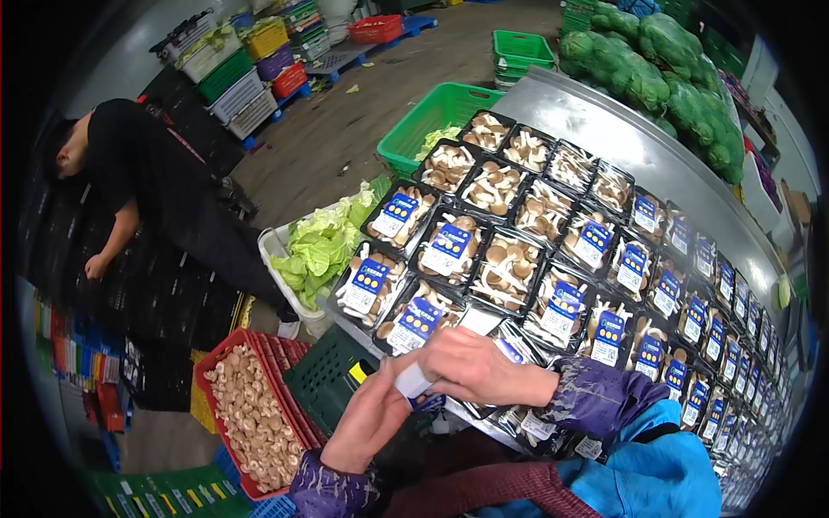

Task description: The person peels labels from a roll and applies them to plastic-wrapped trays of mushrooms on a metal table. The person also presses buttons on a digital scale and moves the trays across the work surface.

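My left hand (373, 420) is closed on a small white and blue bundle of labels (414, 381), held just off the near edge of the table. The fingers of my right hand (480, 368) are pinched at the bundle's right side; what lies between their tips is hidden. Beside my hands a film-wrapped black tray of mushrooms (420, 321) bears a blue and white label. More such trays stand in rows, most labelled; at the far end several, such as one mushroom tray (509, 266), show no label.
A red crate (244, 338) of mushrooms and a dark green crate (325, 377) sit below the table's left edge. Leafy greens (321, 248) fill a white bin beside it. Behind are a green crate (406, 138) and netted cabbages (639, 78). A co-worker (164, 173) bends at left.
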Demonstrator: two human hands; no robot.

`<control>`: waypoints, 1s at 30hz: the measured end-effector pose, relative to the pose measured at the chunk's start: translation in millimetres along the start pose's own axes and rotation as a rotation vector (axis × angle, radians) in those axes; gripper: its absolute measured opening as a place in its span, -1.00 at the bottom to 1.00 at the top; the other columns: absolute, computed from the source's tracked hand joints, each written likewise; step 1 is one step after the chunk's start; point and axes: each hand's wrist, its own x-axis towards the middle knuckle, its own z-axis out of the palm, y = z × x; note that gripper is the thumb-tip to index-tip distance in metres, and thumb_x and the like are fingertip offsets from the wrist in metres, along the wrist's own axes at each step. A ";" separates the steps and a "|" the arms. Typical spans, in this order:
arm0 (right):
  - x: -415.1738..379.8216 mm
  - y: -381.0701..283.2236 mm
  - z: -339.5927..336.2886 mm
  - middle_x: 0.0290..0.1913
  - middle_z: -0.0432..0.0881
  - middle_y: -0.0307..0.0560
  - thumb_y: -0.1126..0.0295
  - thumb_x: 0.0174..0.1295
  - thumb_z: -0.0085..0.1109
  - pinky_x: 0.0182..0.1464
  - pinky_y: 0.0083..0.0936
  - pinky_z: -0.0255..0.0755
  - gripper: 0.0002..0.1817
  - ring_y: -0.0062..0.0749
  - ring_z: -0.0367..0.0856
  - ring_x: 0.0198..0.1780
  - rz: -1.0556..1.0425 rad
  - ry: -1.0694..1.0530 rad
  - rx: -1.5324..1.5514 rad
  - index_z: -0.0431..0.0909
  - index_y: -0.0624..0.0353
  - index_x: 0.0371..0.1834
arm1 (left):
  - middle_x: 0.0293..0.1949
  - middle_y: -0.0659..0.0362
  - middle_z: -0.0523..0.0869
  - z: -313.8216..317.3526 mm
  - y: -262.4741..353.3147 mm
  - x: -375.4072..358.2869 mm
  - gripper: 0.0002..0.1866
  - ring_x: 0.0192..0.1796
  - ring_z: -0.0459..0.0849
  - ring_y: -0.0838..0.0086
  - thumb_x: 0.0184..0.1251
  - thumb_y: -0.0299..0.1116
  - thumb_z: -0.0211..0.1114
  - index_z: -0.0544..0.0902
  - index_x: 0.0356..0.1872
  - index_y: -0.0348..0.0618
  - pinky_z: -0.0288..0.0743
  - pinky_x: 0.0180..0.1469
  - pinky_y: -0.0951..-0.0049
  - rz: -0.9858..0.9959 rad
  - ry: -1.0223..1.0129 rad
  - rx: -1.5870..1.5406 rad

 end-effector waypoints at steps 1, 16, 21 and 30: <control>-3.4 0.2 -7.8 -0.29 0.47 -0.22 0.37 -0.05 0.32 -0.17 -0.41 0.31 -0.72 -0.35 0.46 -0.21 0.008 0.007 -0.009 0.39 0.13 -0.36 | 0.09 0.09 0.49 -13.3 -1.4 5.9 -0.51 0.08 0.49 0.45 0.47 -0.17 -0.09 0.31 0.20 -0.40 0.35 0.15 0.40 -0.008 -0.010 0.005; -53.2 167.5 -34.8 -0.34 0.37 -0.09 0.30 0.12 0.07 -0.30 -0.23 0.41 -0.81 -0.14 0.47 -0.20 0.480 0.068 -0.873 0.38 0.07 -0.24 | -0.11 0.05 0.59 -13.3 30.1 -24.4 -0.45 -0.11 0.62 0.43 0.12 -0.71 0.14 0.29 0.19 -0.19 0.52 -0.03 0.44 0.385 0.263 0.279; -5.7 87.7 -26.6 0.06 0.38 0.08 0.22 -0.04 0.25 -0.03 -0.15 0.26 -0.43 -0.02 0.37 0.02 0.347 0.092 -0.669 0.35 0.18 0.07 | -0.16 0.06 0.61 -1.3 48.3 -38.9 -0.46 -0.16 0.63 0.43 0.17 -0.62 0.11 0.29 0.23 -0.22 0.51 -0.05 0.48 0.472 0.262 0.224; 50.0 -45.0 33.1 -0.32 0.63 -0.20 0.39 0.20 0.14 -0.23 -0.64 0.42 -0.74 -0.73 0.49 -0.28 0.622 -0.058 0.876 0.52 0.29 -0.09 | 0.12 0.07 0.42 -5.7 48.0 -43.2 -0.55 0.07 0.49 0.45 0.40 -0.46 -0.03 0.16 0.29 -0.14 0.42 0.10 0.45 0.605 0.155 0.082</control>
